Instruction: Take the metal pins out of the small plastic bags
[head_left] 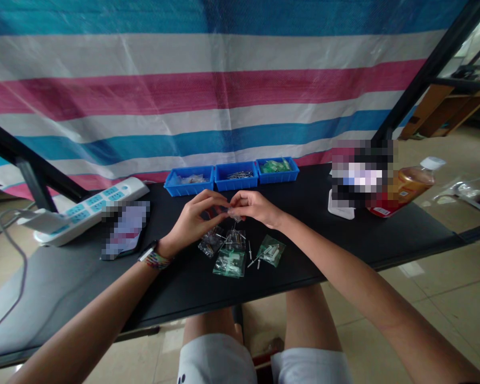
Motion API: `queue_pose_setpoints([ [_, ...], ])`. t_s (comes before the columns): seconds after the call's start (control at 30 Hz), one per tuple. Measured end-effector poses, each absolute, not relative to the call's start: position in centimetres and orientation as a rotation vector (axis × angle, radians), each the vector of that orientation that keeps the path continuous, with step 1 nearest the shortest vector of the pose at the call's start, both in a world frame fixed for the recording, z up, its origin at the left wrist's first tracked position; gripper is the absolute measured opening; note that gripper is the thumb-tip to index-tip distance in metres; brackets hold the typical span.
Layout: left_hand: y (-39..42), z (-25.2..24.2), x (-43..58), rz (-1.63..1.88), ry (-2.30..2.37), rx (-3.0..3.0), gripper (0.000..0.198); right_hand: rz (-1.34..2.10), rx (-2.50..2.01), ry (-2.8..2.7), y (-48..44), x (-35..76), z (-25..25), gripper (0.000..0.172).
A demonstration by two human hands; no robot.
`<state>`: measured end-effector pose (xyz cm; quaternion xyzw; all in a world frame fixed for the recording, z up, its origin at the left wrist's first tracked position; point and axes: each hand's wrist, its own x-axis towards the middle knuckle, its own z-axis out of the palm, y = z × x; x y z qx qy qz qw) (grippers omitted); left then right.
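Observation:
My left hand [200,213] and my right hand [256,207] meet above the table, fingertips pinched on a small clear plastic bag [234,214]. What the bag contains is too small to make out. Just below my hands lie clear bags of small parts [211,242], green-tinted bags with white pieces [229,262] and another green bag [272,250] to the right. Several loose metal pins [250,249], which look like rivets, are scattered between them. Behind my hands stand three blue bins: one with clear bags [190,189], one with metal pins [236,184], one with green bags [278,177].
A white power strip [104,205] with a plugged-in adapter and a phone [126,229] lie on the left of the black table [176,290]. At right are a white case [341,205], a blurred-out object [362,173] and a drink bottle [408,186]. A striped sheet [208,96] hangs behind.

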<state>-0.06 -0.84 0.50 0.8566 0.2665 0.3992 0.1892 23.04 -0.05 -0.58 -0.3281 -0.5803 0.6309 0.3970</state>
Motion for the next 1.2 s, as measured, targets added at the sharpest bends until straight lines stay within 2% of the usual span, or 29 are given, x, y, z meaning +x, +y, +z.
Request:
queue_pose_setpoints([
  [0.1, -0.9, 0.5, 0.1, 1.112, 0.737, 2.426, 0.017, 1.586, -0.853, -1.486, -0.1, 23.1, -0.5, 0.053],
  [0.23, -1.1, 0.8, 0.3, 1.126, 0.786, 2.381, 0.012, 1.508, -0.863, -1.562, -0.2, 23.3, -0.2, 0.044],
  [0.4, -0.7, 0.7, 0.2, 1.167, 0.927, 2.138, 0.024, 1.455, -0.794, -1.55, -0.5, 23.6, 0.2, 0.034],
  [0.63, -0.5, -0.1, 0.3, 1.163, 0.924, 1.94, 0.03, 1.473, -0.783, -1.473, -0.2, 23.2, -0.7, 0.042],
  [0.77, -0.9, 0.3, 0.1, 1.195, 0.893, 2.024, 0.043, 1.439, -0.808, -1.401, 0.0, 23.2, -0.7, 0.044],
  [1.07, -1.0, 0.9, 0.2, 1.228, 0.964, 2.37, 0.017, 1.58, -0.777, -1.281, -0.7, 23.4, 0.0, 0.051],
  [1.2, -1.0, 1.1, 0.2, 1.257, 0.945, 2.329, 0.015, 1.6, -0.751, -1.332, -1.0, 23.4, 0.3, 0.048],
])
